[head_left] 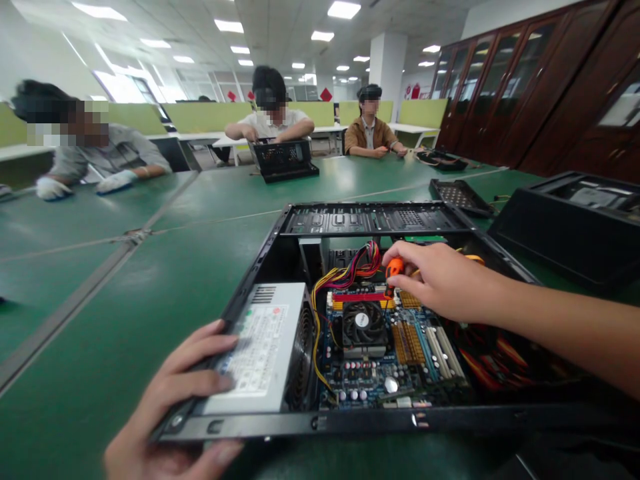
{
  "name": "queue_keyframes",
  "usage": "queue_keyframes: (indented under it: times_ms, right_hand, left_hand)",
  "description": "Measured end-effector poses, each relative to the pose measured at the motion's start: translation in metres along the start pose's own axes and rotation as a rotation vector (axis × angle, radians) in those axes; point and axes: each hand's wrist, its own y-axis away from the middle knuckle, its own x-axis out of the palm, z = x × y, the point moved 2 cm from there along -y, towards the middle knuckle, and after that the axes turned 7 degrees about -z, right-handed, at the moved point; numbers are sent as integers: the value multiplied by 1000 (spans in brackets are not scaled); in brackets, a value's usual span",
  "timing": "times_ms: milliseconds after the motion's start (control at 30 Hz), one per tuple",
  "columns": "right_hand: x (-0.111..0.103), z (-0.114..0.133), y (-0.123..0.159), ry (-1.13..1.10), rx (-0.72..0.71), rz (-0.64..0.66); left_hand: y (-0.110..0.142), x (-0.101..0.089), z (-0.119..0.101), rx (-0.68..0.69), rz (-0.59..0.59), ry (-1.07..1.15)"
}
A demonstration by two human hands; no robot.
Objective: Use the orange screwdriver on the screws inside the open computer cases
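Note:
An open black computer case (365, 421) lies on the table in front of me. My left hand (173, 407) grips its near left corner, fingers over the silver power supply (265, 347) and thumb on the outside of the frame. Above the motherboard (350, 377), my right hand (435, 277) holds an orange and black screwdriver (393, 270) upright. Its shaft points down beside the CPU cooler fan (363, 321), near the memory slots. I cannot tell whether the tip touches a screw. A bundle of coloured cables (345, 270) runs from the power supply behind the fan.
Another black case (565, 227) stands close on the right, with a black perforated panel (460, 197) beside it. Across the green table (210, 220) sit three people; the middle one handles a black case (285, 160). A seam crosses the table at left.

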Motion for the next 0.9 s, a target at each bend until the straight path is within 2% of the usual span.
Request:
queue_keyframes:
  times_ms: [167, 333, 533, 600, 733, 900]
  right_hand:
    - [0, -2, -1, 142, -36, -57]
    - [-2, 4, 5, 62, -103, 35]
    - [-32, 17, 21, 58, -64, 18]
    - [-37, 23, 28, 47, -53, 60]
    - [-28, 30, 36, 5, -23, 202]
    - [-15, 28, 34, -21, -7, 233]
  left_hand:
    - [1, 2, -4, -61, -16, 8]
    - [1, 3, -11, -144, -51, 35]
    - [-1, 6, -14, -165, -76, 55]
    - [-2, 6, -13, -163, -79, 59]
    - [-1, 7, -12, -170, -87, 58]
    - [0, 5, -14, -204, -86, 57]
